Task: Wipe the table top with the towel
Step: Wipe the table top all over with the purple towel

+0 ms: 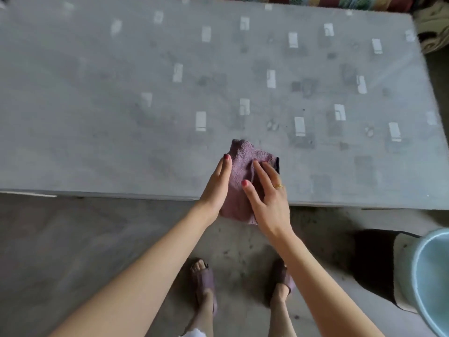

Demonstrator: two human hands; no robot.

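The left hand [217,188] lies against the left side of the towel [243,176], its fingers straight and close together, pointing away from the person; this grip is fully open and only touches the cloth at its edge. Between the two hands is the towel, a small mauve piece of terry cloth, bunched and folded, with a dark strip at its far right corner. Its long axis runs from the person toward the far side of the tabletop [97,117]: the far end forms a soft point on the grey surface, and the near end hangs a little over the near edge of the tabletop, just beyond the wrists. The right hand [267,200] rests flat on the right part of the towel, fingers spread and nearly straight, pressing down and not curled around it; one finger carries a gold ring [278,186]. The tabletop has pale rectangles printed on it. To the right of the grip, well apart, a light blue bucket [430,283] stands on the floor [73,239].
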